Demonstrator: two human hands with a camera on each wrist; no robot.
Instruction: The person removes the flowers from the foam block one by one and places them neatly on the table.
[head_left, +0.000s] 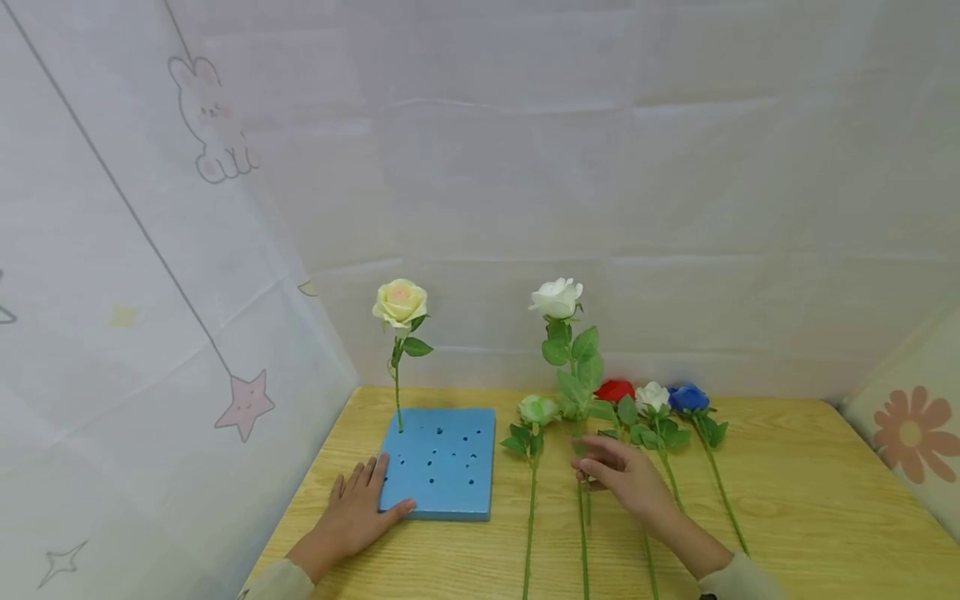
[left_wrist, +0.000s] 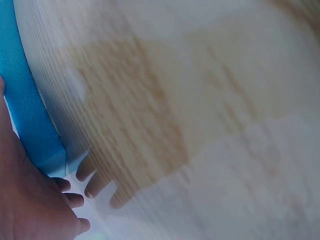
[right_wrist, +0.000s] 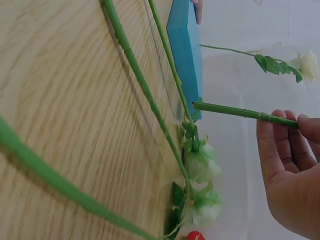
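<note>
My right hand (head_left: 626, 482) pinches the green stem (right_wrist: 230, 110) of a white rose (head_left: 557, 298) between thumb and fingers. The rose stands upright above the table, its cut stem end showing below the hand. My left hand (head_left: 358, 510) lies with spread fingers on the left edge of a blue foam block (head_left: 450, 496) dotted with small holes. In the left wrist view that hand (left_wrist: 35, 200) sits against the block's side (left_wrist: 30, 95). A pale yellow rose (head_left: 400, 302) stands in the block's back left corner.
On the wooden table (head_left: 810, 500), right of the block, lie a light green rose (head_left: 537, 408), a red rose (head_left: 615, 390), another white rose (head_left: 652, 397) and a blue rose (head_left: 688, 397), stems toward me. One more stem (head_left: 583, 554) runs below the held rose. A pale cloth wall (head_left: 480, 192) stands behind.
</note>
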